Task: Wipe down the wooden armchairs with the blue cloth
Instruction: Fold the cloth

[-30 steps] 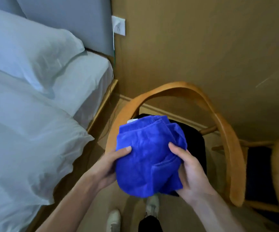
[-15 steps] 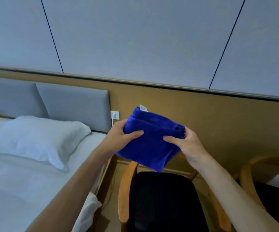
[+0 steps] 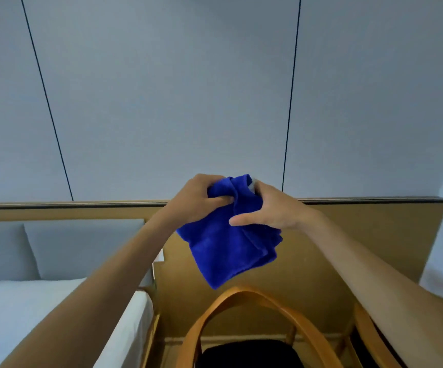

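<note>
Your left hand [image 3: 197,200] and right hand [image 3: 269,208] both grip the bunched top of the cloth [image 3: 228,243], fingers curled into it; the rest hangs folded below them. Under the cloth, well apart, curves the armchair [image 3: 244,296] back, with a second chair [image 3: 361,325] below your right forearm and the bed [image 3: 42,301] under your left. Half a second ago the cloth was a flatter fold held lower.

Cloth [image 3: 225,248] in my hands: solid deep blue, a small white tag at its top edge. Below my hands, armchair [image 3: 244,296] frame honey-orange wood, seat [image 3: 249,354] black. Wall [image 3: 162,88] beyond my hands: pale grey-blue, thin dark vertical lines. Panel [image 3: 361,235] behind: tan. Left of my left hand, headboard [image 3: 82,248] grey, bedding [image 3: 42,314] white.
</note>
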A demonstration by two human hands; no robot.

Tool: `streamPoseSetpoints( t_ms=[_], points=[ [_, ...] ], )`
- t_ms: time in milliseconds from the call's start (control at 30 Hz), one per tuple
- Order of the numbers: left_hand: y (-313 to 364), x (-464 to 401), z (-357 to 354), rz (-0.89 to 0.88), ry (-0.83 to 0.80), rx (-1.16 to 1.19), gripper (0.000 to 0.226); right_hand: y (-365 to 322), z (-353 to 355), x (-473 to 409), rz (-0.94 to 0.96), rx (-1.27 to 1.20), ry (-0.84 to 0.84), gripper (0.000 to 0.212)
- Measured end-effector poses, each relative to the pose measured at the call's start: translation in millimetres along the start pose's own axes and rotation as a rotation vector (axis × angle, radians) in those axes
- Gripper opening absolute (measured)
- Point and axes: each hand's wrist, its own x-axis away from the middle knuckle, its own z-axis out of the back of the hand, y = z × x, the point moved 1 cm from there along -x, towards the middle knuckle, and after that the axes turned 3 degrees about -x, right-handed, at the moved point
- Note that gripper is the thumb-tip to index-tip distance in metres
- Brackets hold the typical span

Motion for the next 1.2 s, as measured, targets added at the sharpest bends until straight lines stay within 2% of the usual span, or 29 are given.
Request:
streamPoseSetpoints(
  t_ms=[100,200,300,400,467,533,600,700,800,933,1067,1133,1200],
  points=[
    [18.7,-14.2,3.2,-0.012,0.003,-0.075,0.014,-11.9,23.4,7.7,0.065,0.085,0.142,0.019],
    [28.3,-16.6,-1.9,0.022,-0.064,0.075,0.024,-16.5,47.8,22.2,0.101,0.124,0.191,0.005],
    [30.8,-12.6,-20.9,0.064,-0.267,0.074,0.022,-17.5,74.8,39.8,0.081,0.025,0.273,0.006],
    [39.2,-16.3,-33.9,0.055,-0.275,0.146,0.014,-13.7,108.1,64.4,0.003,-0.092,0.300,0.007],
    [56.3,-28.6,-38.6,0.047,-0.186,0.221,0.019,-8.3,128.9,83.2,-0.001,-0.010,0.359,0.005],
    [79.9,-42.3,-44.8,0.027,-0.092,0.301,0.021,-3.1,145.5,102.8,0.013,0.128,0.432,0.024],
    [105.6,-55.9,-57.4,-0.021,-0.070,0.345,0.021,1.3,160.2,124.5,-0.002,0.176,0.440,0.039],
    [142.3,-67.3,-85.6,-0.113,-0.126,0.308,0.017,13.2,176.1,155.3,-0.106,0.317,0.360,0.030],
    [175.4,-75.3,-119.1,-0.187,-0.200,0.272,0.020,24.0,198.7,196.0,-0.178,0.376,0.380,0.015],
    [211.5,-82.8,-163.4,-0.245,-0.306,0.208,0.015,27.8,236.8,259.6,-0.288,0.349,0.440,0.021],
    [254.7,-84.8,-212.0,-0.355,-0.388,0.216,0.010,29.7,259.5,326.4,-0.351,0.436,0.479,0.025],
    [275.5,-84.8,-235.3,-0.341,-0.422,0.371,0.012,32.7,265.2,361.6,-0.347,0.333,0.568,0.026],
    [299.3,-83.3,-257.2,-0.235,-0.439,0.737,0.024,31.2,267.7,396.8,-0.273,0.016,0.802,0.017]
  ],
)
